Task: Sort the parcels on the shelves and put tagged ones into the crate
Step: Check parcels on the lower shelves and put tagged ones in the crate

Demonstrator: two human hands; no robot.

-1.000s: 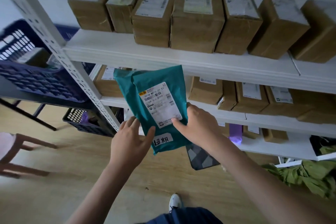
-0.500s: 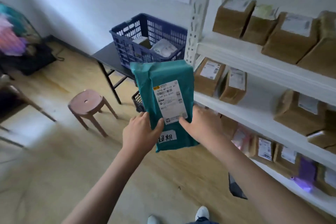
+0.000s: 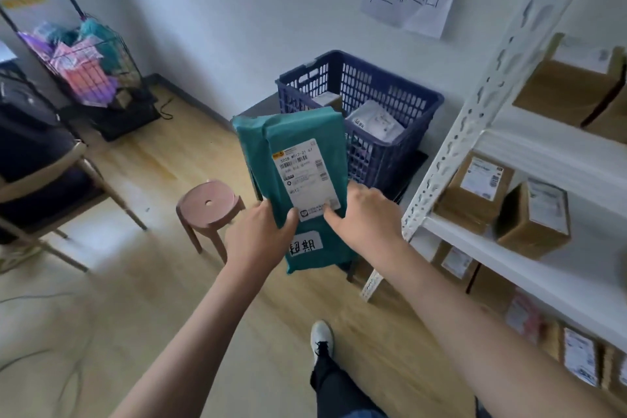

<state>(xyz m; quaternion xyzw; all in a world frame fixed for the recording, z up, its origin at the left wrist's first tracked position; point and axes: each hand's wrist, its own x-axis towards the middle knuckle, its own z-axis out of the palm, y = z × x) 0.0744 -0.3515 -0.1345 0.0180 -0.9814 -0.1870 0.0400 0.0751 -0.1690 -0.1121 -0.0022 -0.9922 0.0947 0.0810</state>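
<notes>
Both hands gripped teal parcel [image 3: 298,180] upright: left hand [image 3: 258,237] thumb on front, right hand [image 3: 364,214] fingers curled round edge. Handwritten tag [image 3: 304,244] near btm. Parcel held in front of blue crate [image 3: 380,102] w/ parcels inside, left of shelves [image 3: 529,258].

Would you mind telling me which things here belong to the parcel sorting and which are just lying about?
Part of the job:
teal parcel, held by left hand and right hand
its handwritten tag
blue crate
shelves
brown boxes

Just lying about:
pink stool
wire cart
chair
</notes>
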